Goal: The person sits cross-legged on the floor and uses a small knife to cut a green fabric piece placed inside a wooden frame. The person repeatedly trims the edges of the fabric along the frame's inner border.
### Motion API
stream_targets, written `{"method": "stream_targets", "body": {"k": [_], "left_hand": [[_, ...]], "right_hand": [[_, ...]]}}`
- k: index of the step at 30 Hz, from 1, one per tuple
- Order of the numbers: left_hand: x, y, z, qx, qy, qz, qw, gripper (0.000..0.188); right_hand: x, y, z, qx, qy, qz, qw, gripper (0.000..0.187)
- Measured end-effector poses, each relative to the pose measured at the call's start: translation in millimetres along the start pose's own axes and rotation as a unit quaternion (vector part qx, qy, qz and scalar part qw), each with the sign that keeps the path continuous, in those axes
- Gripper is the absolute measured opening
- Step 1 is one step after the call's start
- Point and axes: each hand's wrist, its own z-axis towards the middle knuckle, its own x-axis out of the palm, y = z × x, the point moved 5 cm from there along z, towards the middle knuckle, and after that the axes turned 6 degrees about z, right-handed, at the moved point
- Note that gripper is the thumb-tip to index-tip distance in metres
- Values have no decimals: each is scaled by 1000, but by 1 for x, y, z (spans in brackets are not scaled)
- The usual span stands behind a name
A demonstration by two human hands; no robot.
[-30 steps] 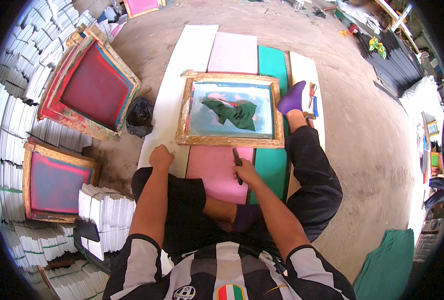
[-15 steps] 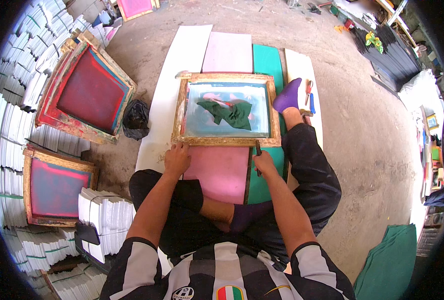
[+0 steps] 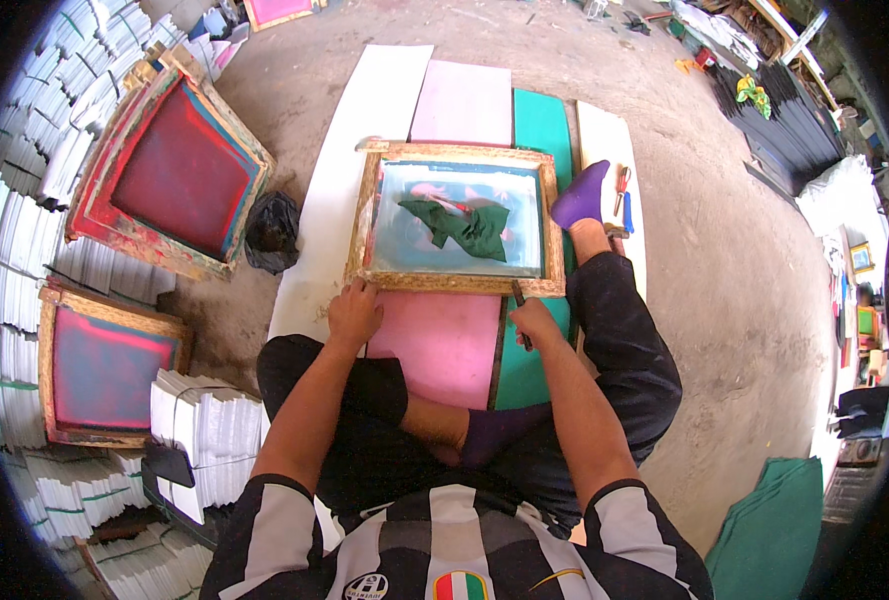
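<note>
A silk-screen frame [image 3: 454,286] with wooden sides lies flat before me, its pale blue mesh facing up. A crumpled dark green cloth [image 3: 477,232] rests inside it, partly over a pink printed patch. My left hand [image 3: 354,315] grips the frame's near left corner, fingers at the wood. Near the right end of the same side, my right hand [image 3: 537,325] is closed around a slim dark tool [image 3: 518,293]. The tool's tip meets the frame's near edge; its exact kind is unclear. My purple-socked foot [image 3: 581,197] is against the frame's right side.
Pink [image 3: 434,345], green and white boards lie under the frame. A red-handled screwdriver [image 3: 621,179] and a blue-handled tool [image 3: 627,212] lie beyond my foot. More screen frames [image 3: 179,180], a black bag [image 3: 272,232] and bundled white stacks [image 3: 209,430] stand left. Green sheets [image 3: 769,515] lie lower right.
The dark tool has tilted slightly, its lower end swinging right while its tip stays at the frame's near edge. My left hand keeps its place at the corner. The whole view has shifted a little.
</note>
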Motion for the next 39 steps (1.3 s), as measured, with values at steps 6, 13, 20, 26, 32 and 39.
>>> {"method": "stream_targets", "body": {"k": [6,13,20,26,32,39], "left_hand": [[2,0,2,1,3,-14,1000,30],[4,-2,4,2,-1,-29,1000,29],[-6,-2,-2,-20,0,-34,999,27],[-2,3,-9,1,19,-100,995,25],[-8,-12,-17,86,25,-155,984,25],[-7,-16,-22,132,22,-197,971,32]], "right_hand": [[-2,11,-18,25,-18,9,999,19],[7,-21,18,-71,-129,-101,984,19],[22,-33,21,-112,-150,-19,982,24],[49,-43,20,-125,-116,89,981,30],[111,-21,-26,-214,-19,81,973,25],[164,16,-59,-281,56,58,956,20]]}}
